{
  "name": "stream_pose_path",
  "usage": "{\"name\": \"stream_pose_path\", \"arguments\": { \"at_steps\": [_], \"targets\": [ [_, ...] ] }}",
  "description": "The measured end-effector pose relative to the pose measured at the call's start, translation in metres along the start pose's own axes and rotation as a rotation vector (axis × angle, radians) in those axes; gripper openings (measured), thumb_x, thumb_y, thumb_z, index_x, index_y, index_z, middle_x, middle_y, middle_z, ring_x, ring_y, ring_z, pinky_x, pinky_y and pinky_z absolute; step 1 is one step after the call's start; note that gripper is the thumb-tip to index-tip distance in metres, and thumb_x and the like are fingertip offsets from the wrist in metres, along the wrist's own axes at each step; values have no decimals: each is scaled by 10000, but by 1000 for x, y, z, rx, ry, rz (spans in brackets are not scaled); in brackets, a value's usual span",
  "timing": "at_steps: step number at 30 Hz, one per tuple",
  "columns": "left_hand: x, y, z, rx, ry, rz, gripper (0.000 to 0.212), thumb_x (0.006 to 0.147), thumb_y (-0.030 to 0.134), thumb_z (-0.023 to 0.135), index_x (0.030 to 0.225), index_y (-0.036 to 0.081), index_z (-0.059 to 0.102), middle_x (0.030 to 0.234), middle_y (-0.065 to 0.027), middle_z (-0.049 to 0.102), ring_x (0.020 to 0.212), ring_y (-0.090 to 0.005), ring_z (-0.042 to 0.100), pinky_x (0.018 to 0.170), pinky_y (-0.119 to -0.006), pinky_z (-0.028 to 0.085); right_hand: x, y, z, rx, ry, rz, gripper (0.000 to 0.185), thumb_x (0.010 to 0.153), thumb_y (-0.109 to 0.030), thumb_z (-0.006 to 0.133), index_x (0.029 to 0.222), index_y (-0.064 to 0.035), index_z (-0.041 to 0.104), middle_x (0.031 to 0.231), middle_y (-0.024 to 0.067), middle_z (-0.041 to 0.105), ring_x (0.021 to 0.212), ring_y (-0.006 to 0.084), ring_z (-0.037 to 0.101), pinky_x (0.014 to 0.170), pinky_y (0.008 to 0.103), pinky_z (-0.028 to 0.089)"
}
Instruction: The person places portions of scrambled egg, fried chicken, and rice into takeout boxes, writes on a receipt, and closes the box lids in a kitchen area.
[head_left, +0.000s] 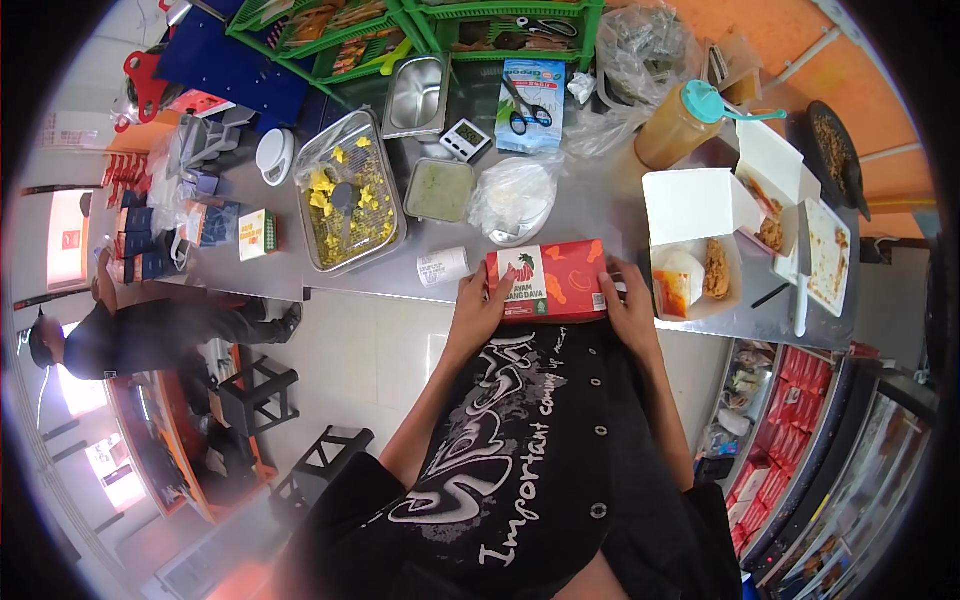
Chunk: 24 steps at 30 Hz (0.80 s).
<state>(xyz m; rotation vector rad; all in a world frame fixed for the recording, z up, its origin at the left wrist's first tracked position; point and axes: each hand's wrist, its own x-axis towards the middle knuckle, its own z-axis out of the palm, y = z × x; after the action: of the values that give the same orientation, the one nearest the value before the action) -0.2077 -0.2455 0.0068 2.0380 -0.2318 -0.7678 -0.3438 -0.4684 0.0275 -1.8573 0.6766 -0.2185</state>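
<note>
A red printed cardboard food box (574, 281), its lid closed, sits at the front edge of the steel table before me. It bears writing and a picture on a pale panel. My left hand (484, 304) grips its left end, with the thumb on top. At the opposite end my right hand (628, 300) holds the box's right side; its lower fingers are partly hidden. Just left of the box lies a curled paper receipt (442, 267). Behind it, a plastic bag with white contents (517, 191) rests on a round white scale (521, 232).
Two open boxes with fried chicken (716, 270) and a knife (802, 304) on a cutting board (825, 259) stand right. A sauce bottle (675, 131) is behind. Left are a tray of yellow pieces (349, 202) and a green-filled container (440, 190). Another person (165, 330) stands far left.
</note>
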Motion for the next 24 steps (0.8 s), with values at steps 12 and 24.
{"name": "stream_pose_path", "arguments": {
  "at_steps": [12, 24],
  "targets": [
    [21, 51, -35, -18, -208, -152, 501, 1025, 372, 488, 1085, -94, 661, 923, -106, 704, 793, -113, 601, 754, -266, 475, 30, -44, -21, -171, -120, 124, 400, 978, -316, 465, 1072, 17, 666, 812, 281, 649, 841, 439, 655, 743, 467, 487],
    [0, 16, 2, 132, 95, 217, 425, 1030, 307, 474, 1242, -50, 568, 1082, -257, 654, 1045, -378, 636, 911, -412, 480, 12, -1, -7, -274, -42, -183, 340, 995, -194, 505, 1210, 50, 601, 1146, 269, 623, 1012, 417, 629, 835, 435, 509]
  ]
}}
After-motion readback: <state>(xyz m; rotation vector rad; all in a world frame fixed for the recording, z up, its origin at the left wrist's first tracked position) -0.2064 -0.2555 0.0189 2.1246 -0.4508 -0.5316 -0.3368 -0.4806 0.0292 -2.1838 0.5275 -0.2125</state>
